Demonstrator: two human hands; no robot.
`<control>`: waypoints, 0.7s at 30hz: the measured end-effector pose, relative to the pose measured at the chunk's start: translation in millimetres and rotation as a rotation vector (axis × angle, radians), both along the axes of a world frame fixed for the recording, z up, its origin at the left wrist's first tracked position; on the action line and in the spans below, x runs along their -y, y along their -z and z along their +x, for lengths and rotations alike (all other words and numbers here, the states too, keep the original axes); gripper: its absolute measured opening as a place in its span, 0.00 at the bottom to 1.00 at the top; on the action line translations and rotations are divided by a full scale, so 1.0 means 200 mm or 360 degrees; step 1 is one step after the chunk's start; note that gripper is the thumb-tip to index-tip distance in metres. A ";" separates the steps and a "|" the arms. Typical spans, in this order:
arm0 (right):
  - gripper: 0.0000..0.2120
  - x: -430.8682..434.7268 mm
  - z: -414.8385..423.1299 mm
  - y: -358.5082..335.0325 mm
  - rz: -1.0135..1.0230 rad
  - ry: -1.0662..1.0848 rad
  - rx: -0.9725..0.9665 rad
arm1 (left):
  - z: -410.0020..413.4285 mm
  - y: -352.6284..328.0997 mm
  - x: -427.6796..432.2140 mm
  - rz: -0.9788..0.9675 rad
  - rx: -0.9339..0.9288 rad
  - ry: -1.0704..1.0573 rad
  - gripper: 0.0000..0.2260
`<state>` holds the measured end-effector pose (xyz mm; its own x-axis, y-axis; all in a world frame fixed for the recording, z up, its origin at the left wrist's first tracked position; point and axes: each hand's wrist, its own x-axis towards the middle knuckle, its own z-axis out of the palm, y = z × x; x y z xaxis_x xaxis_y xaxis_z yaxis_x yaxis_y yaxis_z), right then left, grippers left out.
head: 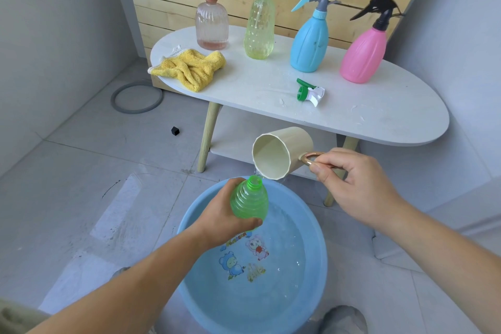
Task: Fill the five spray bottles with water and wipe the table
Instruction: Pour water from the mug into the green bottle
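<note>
The uncapped green ribbed plastic bottle [250, 202] hangs over the blue plastic basin [320, 247], the left grip [225, 214] wrapped round its body, while the right grip [355, 184] pinches the tilted cream cup [284, 152] by its handle, whose wide stream could miss the narrow neck and splash out.

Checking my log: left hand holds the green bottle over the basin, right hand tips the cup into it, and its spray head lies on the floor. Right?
Not quite: the head view shows the spray head lying on the table, not the floor. The rest is right.
</note>
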<state>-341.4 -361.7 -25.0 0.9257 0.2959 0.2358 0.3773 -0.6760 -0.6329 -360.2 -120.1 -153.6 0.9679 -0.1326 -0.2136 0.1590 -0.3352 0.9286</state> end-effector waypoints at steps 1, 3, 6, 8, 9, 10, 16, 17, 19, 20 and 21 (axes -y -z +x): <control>0.11 0.00 0.00 -0.01 -0.0004 -0.0005 0.0007 | 0.00 0.00 0.00 0.0005 -0.0002 0.0002 0.34; 0.13 -0.01 -0.01 -0.01 -0.0018 -0.0010 0.0014 | 0.00 0.00 0.00 0.0021 0.0002 0.0007 0.34; 0.14 -0.01 0.00 -0.01 -0.0047 -0.0015 0.0038 | 0.00 0.00 0.00 0.0006 -0.0004 0.0004 0.34; 0.13 0.00 0.00 0.00 -0.0051 -0.0018 0.0048 | 0.00 0.00 0.01 -0.0007 -0.0011 0.0000 0.33; 0.11 0.00 0.00 0.00 -0.0052 -0.0018 0.0047 | 0.00 -0.01 0.01 -0.0001 -0.0009 0.0000 0.34; 0.10 0.00 0.00 0.01 -0.0055 -0.0019 0.0049 | 0.00 -0.01 0.00 0.0006 -0.0009 0.0000 0.34; 0.09 0.01 0.01 0.01 -0.0093 -0.0053 0.0126 | 0.00 -0.01 0.00 0.0021 -0.0009 0.0009 0.34; 0.08 0.01 0.01 0.02 -0.0098 -0.0053 0.0133 | 0.00 -0.02 0.00 0.0024 -0.0008 0.0008 0.34; 0.08 0.01 0.01 0.02 -0.0105 -0.0052 0.0138 | 0.00 -0.02 0.01 0.0020 -0.0011 0.0005 0.34; 0.08 0.01 0.01 0.01 -0.0108 -0.0059 0.0145 | 0.00 -0.02 0.00 0.0018 -0.0012 0.0001 0.34; 0.10 0.00 0.01 0.01 -0.0112 -0.0072 0.0159 | 0.00 -0.02 0.00 0.0017 -0.0009 -0.0001 0.33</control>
